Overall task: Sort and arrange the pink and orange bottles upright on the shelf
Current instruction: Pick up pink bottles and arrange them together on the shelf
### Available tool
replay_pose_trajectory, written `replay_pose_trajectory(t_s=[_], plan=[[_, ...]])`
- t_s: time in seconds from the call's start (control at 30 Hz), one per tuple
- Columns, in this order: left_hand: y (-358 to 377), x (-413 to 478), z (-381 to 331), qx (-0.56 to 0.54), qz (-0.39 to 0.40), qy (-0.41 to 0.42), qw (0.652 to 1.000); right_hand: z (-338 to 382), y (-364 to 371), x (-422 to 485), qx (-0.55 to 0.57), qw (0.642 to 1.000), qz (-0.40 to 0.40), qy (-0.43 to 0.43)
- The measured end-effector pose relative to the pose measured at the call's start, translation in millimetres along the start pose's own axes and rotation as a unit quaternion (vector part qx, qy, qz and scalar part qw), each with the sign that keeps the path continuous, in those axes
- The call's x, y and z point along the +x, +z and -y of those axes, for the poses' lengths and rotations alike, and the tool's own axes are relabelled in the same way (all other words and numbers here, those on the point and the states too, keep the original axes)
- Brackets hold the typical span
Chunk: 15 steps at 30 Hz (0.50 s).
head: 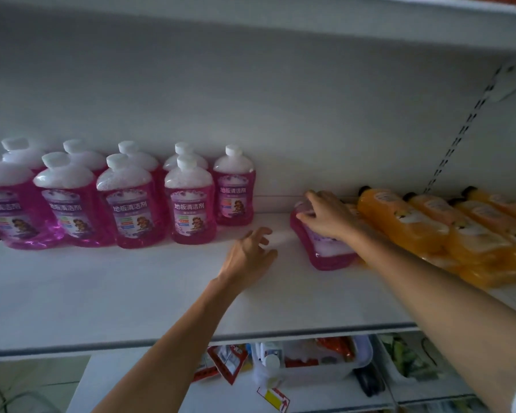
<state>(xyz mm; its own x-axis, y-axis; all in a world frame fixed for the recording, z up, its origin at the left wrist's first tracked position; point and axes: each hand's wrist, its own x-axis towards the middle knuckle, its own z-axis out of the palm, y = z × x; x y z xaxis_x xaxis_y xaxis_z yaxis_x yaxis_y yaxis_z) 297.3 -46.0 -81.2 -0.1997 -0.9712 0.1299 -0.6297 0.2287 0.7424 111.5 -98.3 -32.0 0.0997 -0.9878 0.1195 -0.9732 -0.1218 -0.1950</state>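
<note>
Several pink bottles with white caps stand upright in two rows along the left half of the white shelf. One more pink bottle lies on its side near the middle right. My right hand grips its upper end. My left hand hovers over the bare shelf just left of it, fingers loosely curled, holding nothing. Several orange bottles with black caps lie flat side by side at the right, touching the lying pink bottle.
The shelf's white back wall rises behind the bottles, and another shelf board hangs overhead. A slotted upright rail runs at the right rear. Below the shelf edge sit a white bin and packets on a lower level.
</note>
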Motion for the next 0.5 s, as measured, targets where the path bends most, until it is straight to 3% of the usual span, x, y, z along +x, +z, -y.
replay_pose_trajectory(t_s=[0.1, 0.27, 0.5], plan=[[6, -2, 3, 0.040, 0.008, 0.017, 0.999, -6, 7, -9, -0.003, 0.998, 0.020, 0.058], [-1, 0, -1, -0.038, 0.055, -0.039, 0.997, 20, 7, -5, -0.067, 0.996, 0.010, 0.063], [9, -11, -5, 0.055, 0.084, -0.035, 0.994, 40, 19, 1, 0.085, 0.988, 0.075, 0.104]])
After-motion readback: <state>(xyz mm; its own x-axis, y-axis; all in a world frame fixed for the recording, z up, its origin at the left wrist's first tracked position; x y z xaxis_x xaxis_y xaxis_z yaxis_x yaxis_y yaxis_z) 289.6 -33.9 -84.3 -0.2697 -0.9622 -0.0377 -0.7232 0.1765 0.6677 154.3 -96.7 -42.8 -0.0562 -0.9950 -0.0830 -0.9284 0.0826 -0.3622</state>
